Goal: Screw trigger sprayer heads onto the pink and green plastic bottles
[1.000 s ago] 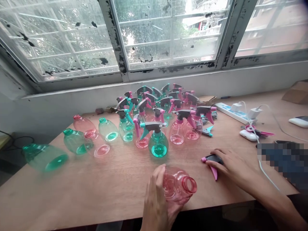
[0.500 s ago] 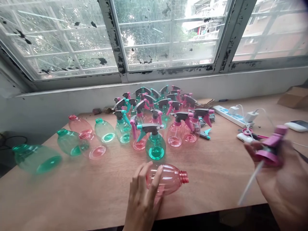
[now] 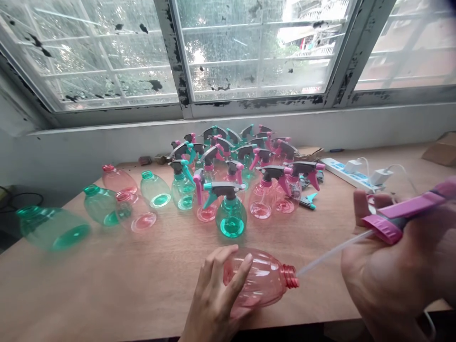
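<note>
My left hand (image 3: 213, 297) grips a clear pink bottle (image 3: 261, 278) lying on its side just above the near edge of the wooden table (image 3: 164, 275), neck pointing right. My right hand (image 3: 395, 270) is closed around a pink and grey spray trigger head (image 3: 399, 216). Its thin white dip tube (image 3: 331, 254) slants down left, and its tip sits at the bottle's open neck.
A cluster of assembled pink and teal spray bottles (image 3: 231, 166) stands mid-table. Several capless bottles (image 3: 117, 204) lie at the left. A white power strip (image 3: 351, 171) with plugs and cables sits at the right, a cardboard box (image 3: 441, 148) farther right, and windows behind.
My right hand picked the trigger head up off the table and brought it over to the bottle. My left hand turned the bottle so its neck points right, toward the tube.
</note>
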### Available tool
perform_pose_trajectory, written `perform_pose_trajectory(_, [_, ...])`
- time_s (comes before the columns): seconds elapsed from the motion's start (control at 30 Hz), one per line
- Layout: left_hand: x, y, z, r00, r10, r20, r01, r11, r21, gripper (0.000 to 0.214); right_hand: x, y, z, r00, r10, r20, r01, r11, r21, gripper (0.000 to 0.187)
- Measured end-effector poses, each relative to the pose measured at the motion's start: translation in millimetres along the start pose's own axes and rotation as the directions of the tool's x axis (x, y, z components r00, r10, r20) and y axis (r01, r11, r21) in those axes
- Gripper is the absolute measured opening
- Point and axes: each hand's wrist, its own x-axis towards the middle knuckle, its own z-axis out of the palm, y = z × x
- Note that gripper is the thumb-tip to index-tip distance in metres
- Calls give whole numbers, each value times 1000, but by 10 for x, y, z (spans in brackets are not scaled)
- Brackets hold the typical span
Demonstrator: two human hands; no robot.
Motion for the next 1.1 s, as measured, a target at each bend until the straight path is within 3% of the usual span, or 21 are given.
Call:
perform_pose_trajectory(0.1, [-1,0,9,1000,-16,-19,16,1000,-3,93,-203,123,99,985,51,-166,-3,961,278,19])
perform_pose_trajectory(0.13, [-1,2,12,999,-25,-31,25,1000,-6,94,-294,185,105,983,105,-149,-50,942,331,20])
perform_pose_trajectory(0.2, [-3,7,20,997,-66,-40,66,998,-15,94,-486,318,61,981,194,13,-191,946,264,35])
perform_pose_trajectory(0.27, [-8,14,31,985,-167,-45,165,985,-42,95,-662,435,-48,947,252,200,-278,954,115,39])
perform_pose_trajectory(0.33, [-17,23,45,957,-286,-58,280,956,-87,95,-787,516,-179,880,289,377,-330,943,46,30])
perform_pose_trajectory(0.4, [-30,29,59,938,-337,-76,326,937,-123,91,-847,555,-292,828,314,465,-367,930,25,21])
perform_pose_trajectory(0.57, [-71,29,65,985,-160,-64,158,987,-34,70,-796,587,-460,777,323,540,-391,920,13,45])
perform_pose_trajectory(0.63, [-80,27,55,993,-103,-51,104,994,16,66,-766,606,-510,724,362,587,-406,912,-62,45])
perform_pose_trajectory(0.7, [-85,24,45,995,-90,-37,92,995,44,64,-758,629,-549,632,443,637,-486,866,-119,51])
perform_pose_trajectory(0.77, [-91,16,42,994,-110,-22,111,992,55,65,-773,654,-570,518,495,697,-598,793,-119,68])
perform_pose_trajectory(0.83, [-100,2,45,992,-121,-26,122,991,49,65,-796,682,-572,449,520,727,-683,724,-96,83])
perform_pose_trajectory(0.9, [-109,-11,48,992,-120,-29,121,992,34,67,-820,709,-559,439,582,684,-739,667,-93,82])
perform_pose_trajectory(1.0, [-109,-9,46,994,-106,-5,106,994,29,70,-842,738,-525,437,699,566,-805,584,-99,62])
perform_pose_trajectory(1.1, [-100,12,60,995,-103,7,103,995,-10,76,-840,736,-490,431,695,575,-823,565,-65,50])
